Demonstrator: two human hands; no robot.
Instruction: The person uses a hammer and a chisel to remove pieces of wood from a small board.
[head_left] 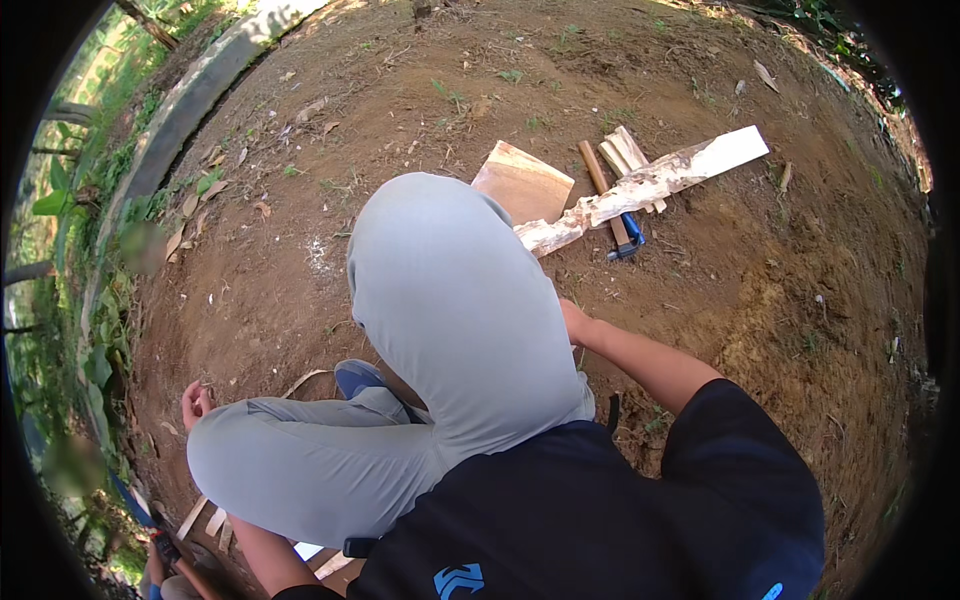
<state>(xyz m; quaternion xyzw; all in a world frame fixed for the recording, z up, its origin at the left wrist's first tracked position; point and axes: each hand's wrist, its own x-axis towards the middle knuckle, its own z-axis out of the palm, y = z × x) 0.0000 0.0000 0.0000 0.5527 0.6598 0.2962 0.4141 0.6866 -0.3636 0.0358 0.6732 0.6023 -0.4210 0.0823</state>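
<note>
My left hand hangs low past my bent left knee, close to the bare soil. Only some of its fingers show, loosely curled and a little apart, with nothing visible in them. The raised right knee covers most of my right hand, so its fingers and anything in them are hidden. Ahead of that knee lies a long rough-edged wood plank. It rests across a hammer with a wooden handle and a blue head, and across some short wood strips. Beside them is a squarish wooden board, partly behind my knee.
Brown soil with dry leaves surrounds me. A concrete edging runs along the left, with plants beyond it. At the lower left, part of another person shows near wood pieces. My blue shoe stands between my legs.
</note>
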